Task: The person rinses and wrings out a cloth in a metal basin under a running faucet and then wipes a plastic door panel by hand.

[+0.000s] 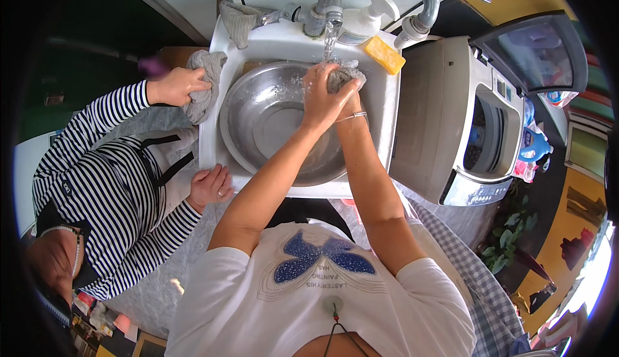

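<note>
Water runs from the tap [331, 6] onto a wet grey cloth [344, 79] bunched between both my hands. My left hand [319, 96] presses on the cloth from its left side. On the right and partly hidden behind the left, my right hand [352, 103] grips the same cloth; a bracelet circles that wrist. Beneath them a stainless steel basin [261, 115] sits in the white sink [372, 173], with some water in its bottom.
A yellow soap bar [385, 55] and a white spray bottle [360, 25] stand at the sink's back right. Another cloth [240, 22] hangs by the tap. At left, a co-worker's hand [176, 86] holds a grey cloth [205, 86] at the rim. A washing machine [435, 125] stands right, lid raised.
</note>
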`<state>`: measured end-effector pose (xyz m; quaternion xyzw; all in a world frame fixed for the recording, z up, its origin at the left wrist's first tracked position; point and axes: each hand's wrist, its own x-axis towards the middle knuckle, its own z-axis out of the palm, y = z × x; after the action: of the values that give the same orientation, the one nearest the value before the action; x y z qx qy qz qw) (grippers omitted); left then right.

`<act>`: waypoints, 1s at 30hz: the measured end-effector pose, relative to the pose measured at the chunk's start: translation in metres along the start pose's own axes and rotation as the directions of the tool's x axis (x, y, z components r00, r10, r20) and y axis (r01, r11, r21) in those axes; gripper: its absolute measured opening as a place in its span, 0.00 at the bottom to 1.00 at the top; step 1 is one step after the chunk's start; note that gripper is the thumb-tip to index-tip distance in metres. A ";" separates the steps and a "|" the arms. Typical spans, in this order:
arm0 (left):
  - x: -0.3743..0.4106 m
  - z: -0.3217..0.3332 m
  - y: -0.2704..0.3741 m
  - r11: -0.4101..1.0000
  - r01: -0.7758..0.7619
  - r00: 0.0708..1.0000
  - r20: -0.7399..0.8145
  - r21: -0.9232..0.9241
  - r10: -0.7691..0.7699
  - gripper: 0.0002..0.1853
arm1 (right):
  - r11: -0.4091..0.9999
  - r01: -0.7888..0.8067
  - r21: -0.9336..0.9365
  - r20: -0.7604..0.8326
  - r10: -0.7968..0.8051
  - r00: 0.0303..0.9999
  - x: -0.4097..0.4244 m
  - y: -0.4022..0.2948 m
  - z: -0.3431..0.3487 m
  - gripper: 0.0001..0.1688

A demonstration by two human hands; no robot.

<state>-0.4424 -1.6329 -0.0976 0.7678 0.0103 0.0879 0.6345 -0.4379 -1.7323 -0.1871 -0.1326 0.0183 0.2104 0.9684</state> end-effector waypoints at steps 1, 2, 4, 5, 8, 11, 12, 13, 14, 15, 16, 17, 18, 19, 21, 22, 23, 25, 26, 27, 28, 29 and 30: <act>-0.003 0.001 -0.004 1.000 -0.021 1.000 -0.009 -0.006 0.021 0.21 | 0.998 -0.041 0.037 0.176 0.034 0.984 0.002 0.004 0.004 0.23; -0.004 0.001 -0.009 0.999 -0.043 0.999 -0.016 -0.014 0.042 0.21 | 0.994 -0.088 0.060 0.349 0.062 0.935 0.004 0.007 0.007 0.26; -0.007 -0.002 -0.013 0.996 -0.083 0.996 -0.042 -0.025 0.082 0.21 | 0.967 0.103 -0.231 -0.250 -0.162 0.955 -0.011 0.018 0.029 0.16; 0.010 -0.009 -0.017 0.998 -0.041 0.992 -0.121 0.044 0.046 0.18 | 0.983 0.030 -0.182 -0.310 -0.086 0.947 -0.017 0.020 0.042 0.29; 0.040 -0.036 0.012 0.990 -0.134 0.988 -0.076 0.044 0.137 0.16 | 0.869 -0.417 -0.266 -0.762 0.075 0.644 -0.050 0.023 0.091 0.48; 0.024 -0.038 0.017 0.992 -0.116 0.974 0.188 -0.056 0.125 0.14 | 0.896 -0.273 0.350 -0.365 0.399 0.841 -0.056 0.010 0.085 0.46; 0.011 -0.030 0.010 0.969 -0.238 0.937 0.249 -0.067 0.247 0.12 | 0.898 -0.248 0.363 -0.134 0.314 0.940 -0.048 0.010 0.080 0.48; -0.006 -0.019 0.008 0.935 -0.283 0.893 0.295 -0.216 0.339 0.10 | 0.987 -0.156 0.020 -0.173 0.158 0.972 -0.034 0.012 0.086 0.43; -0.031 -0.009 0.017 0.867 -0.497 0.838 0.248 -0.021 0.486 0.10 | 0.994 -0.103 0.037 -0.119 0.107 0.987 -0.034 0.012 0.074 0.36; -0.044 -0.007 0.020 0.889 -0.441 0.831 0.317 -0.126 0.457 0.11 | 0.997 -0.052 0.057 -0.062 0.055 0.997 -0.038 0.012 0.051 0.29; -0.051 -0.007 0.014 0.879 -0.467 0.807 0.360 -0.099 0.469 0.10 | 0.997 0.041 -0.066 0.008 -0.040 0.999 -0.036 0.015 0.034 0.25; -0.049 -0.008 0.017 0.869 -0.490 0.787 0.391 -0.074 0.477 0.10 | 0.971 0.159 -0.177 0.075 -0.148 0.986 -0.037 0.015 0.015 0.21; -0.046 -0.011 0.019 0.856 -0.515 0.768 0.421 -0.040 0.482 0.10 | 0.861 0.316 -0.399 0.190 -0.259 0.947 -0.029 0.020 0.002 0.19; -0.030 -0.025 0.025 0.842 -0.540 0.766 0.425 0.018 0.482 0.10 | 0.873 0.260 -0.413 0.041 -0.267 0.963 -0.027 0.026 0.021 0.18; 0.012 -0.037 -0.009 0.913 -0.330 0.944 0.070 0.239 0.323 0.11 | 0.993 -0.002 -0.119 -0.494 -0.058 0.868 -0.026 0.034 0.098 0.16; 0.024 -0.031 -0.014 0.975 -0.161 0.978 -0.104 0.154 0.178 0.12 | 0.992 0.013 -0.123 -0.487 -0.072 0.870 -0.023 0.035 0.105 0.17; 0.024 -0.028 -0.018 0.999 0.014 0.965 -0.261 0.041 -0.003 0.12 | 0.992 0.018 -0.122 -0.489 -0.076 0.869 -0.025 0.038 0.106 0.18; -0.005 -0.006 -0.023 0.999 0.035 0.993 -0.108 -0.030 -0.038 0.16 | 0.976 0.071 -0.206 -0.490 -0.165 0.856 -0.019 0.023 0.087 0.19; -0.001 -0.004 -0.028 1.000 -0.031 0.995 -0.092 -0.001 0.031 0.16 | 1.000 -0.011 -0.029 -0.117 0.007 0.993 -0.021 0.012 0.073 0.20; -0.003 -0.005 -0.027 0.996 -0.089 0.994 -0.067 0.029 0.090 0.16 | 0.998 -0.050 0.039 -0.049 0.052 0.997 -0.025 0.009 0.066 0.20; -0.003 -0.007 -0.027 0.988 -0.146 0.988 -0.041 0.057 0.149 0.16 | 0.990 -0.098 0.101 0.024 0.096 0.995 -0.027 0.007 0.059 0.21; -0.004 -0.009 -0.027 0.976 -0.204 0.979 -0.013 0.082 0.206 0.15 | 0.976 -0.152 0.157 0.094 0.138 0.986 -0.030 0.006 0.053 0.22; -0.003 -0.012 -0.026 0.959 -0.260 0.965 0.008 0.111 0.261 0.15 | 0.999 -0.025 0.046 -0.184 0.033 0.982 -0.029 0.018 0.063 0.22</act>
<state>-0.4444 -1.6168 -0.1215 0.7964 -0.0839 0.1726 0.5735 -0.4733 -1.7120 -0.1283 -0.1303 0.1146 0.2108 0.9620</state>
